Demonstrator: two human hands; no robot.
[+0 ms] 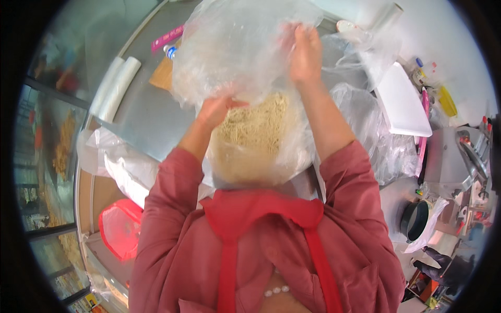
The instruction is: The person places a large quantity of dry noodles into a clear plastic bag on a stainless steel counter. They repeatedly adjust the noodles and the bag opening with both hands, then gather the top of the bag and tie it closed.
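Observation:
A clear plastic bag (242,47) is spread wide in front of me, with my right hand (307,51) gripping its far right edge. Lower on the left, my left hand (219,109) pinches the near edge of the same plastic. Just beneath and to the right of my left hand lies a mass of thin pale noodles (254,129). Clear plastic surrounds the noodles and covers their near part, close to my chest. The plastic blurs the fingertips of my right hand.
Plastic film rolls (121,90) lie on the left of the metal table (148,117). A wooden board (162,74) and a pink box (167,38) are beyond. At right are a white tray (405,101), crumpled plastic bags (360,113) and a round black pan (415,221). A red-rimmed basket (121,229) stands at lower left.

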